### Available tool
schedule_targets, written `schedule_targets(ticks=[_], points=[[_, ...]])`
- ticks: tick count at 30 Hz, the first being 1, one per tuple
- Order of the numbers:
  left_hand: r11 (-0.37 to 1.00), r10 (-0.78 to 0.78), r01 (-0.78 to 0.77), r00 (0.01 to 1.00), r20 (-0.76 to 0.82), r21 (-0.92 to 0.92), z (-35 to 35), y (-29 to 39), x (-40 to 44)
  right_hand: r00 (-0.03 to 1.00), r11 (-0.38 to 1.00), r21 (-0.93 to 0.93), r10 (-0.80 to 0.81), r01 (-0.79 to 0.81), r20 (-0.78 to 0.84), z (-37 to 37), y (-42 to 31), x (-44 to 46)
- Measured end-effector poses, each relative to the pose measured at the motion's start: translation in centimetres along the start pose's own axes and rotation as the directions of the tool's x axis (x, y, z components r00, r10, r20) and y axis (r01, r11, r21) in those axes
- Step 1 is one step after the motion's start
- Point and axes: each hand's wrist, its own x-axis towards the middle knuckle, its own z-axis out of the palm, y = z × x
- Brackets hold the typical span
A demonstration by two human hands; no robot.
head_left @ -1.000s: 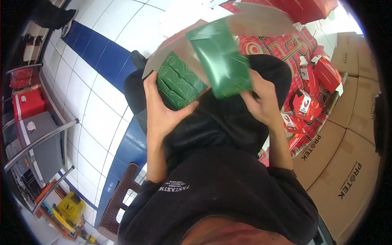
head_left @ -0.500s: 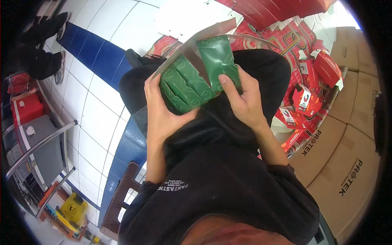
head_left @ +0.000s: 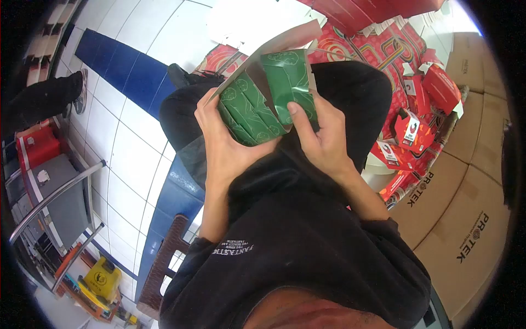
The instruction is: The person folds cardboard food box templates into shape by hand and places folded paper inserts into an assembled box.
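Observation:
Over my lap, my left hand [head_left: 222, 137] is wrapped round the lower left of an open cardboard box [head_left: 290, 39], its thumb along the near side. Several green packets [head_left: 249, 112] with pale line drawings stand side by side in the box. My right hand [head_left: 323, 131] pinches another green packet [head_left: 285, 71], thumb on its front face and fingers behind. That packet is slightly tilted at the right end of the box, close against the others. Its lower end is partly covered by my thumb, and the inside of the box behind it is mostly hidden.
Red printed cartons [head_left: 413, 131] lie on a red patterned cloth [head_left: 364, 55] to the right. Large brown boxes [head_left: 449, 208] stand beyond them. On the left are a metal-framed cart [head_left: 60, 192], a yellow container [head_left: 101, 279] and another person's leg [head_left: 44, 98].
The packet in my right hand has moved slightly left and down, closer to the other packets. The box has shifted a little to the right. At the left, the other person's legs have moved.

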Motion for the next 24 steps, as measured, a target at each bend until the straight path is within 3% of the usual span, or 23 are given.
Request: schedule_targets(ticks=[5,7,8,11,13,15,17,18,22,24], points=[[1.0,0.016,-0.017,0.999,-0.033,-0.008,0.4,-0.8,-0.3,0.996,0.989,-0.114,-0.086,0.089,0.029,0.4,0.1,-0.4],[0.998,0.017,-0.018,1.0,-0.018,-0.055,0.2,-0.8,-0.5,0.972,0.997,-0.081,0.026,-0.007,0.232,-1.1,-0.7,0.2],[0.998,0.017,-0.018,1.0,-0.016,-0.055,0.1,-0.7,-0.5,0.973,0.997,-0.082,0.027,-0.009,0.23,-1.2,-1.0,0.4],[0.995,0.084,-0.084,0.996,-0.009,-0.05,-0.1,-0.4,-0.4,0.978,0.968,0.174,0.159,-0.182,0.136,-1.3,-1.1,1.0],[0.991,0.131,-0.132,0.991,-0.015,-0.013,-0.2,-0.7,-0.2,0.975,0.997,-0.034,-0.054,0.062,0.215,-1.4,-0.7,1.3],[0.992,0.124,-0.124,0.992,0.014,-0.003,-0.6,-0.3,0.0,0.988,0.995,0.017,-0.104,0.102,0.114,-0.5,-1.3,0.9],[0.993,0.118,-0.118,0.992,0.042,0.002,-0.6,-0.2,0.1,0.994,0.993,-0.074,0.096,-0.093,0.043,-0.5,-2.2,1.3],[0.989,0.146,-0.147,0.989,0.039,0.029,-0.5,-0.1,0.1,0.982,0.976,-0.155,-0.166,0.151,-0.085,0.2,-0.6,1.6],[0.987,0.149,-0.15,0.989,0.018,0.057,-0.2,-0.1,0.1,0.991,0.987,-0.138,-0.095,0.082,-0.091,0.4,-0.3,1.7],[0.987,0.148,-0.149,0.988,0.033,0.056,-0.1,0.1,0.1,0.984,0.958,-0.228,-0.175,0.176,0.022,0.3,-0.6,2.1]])
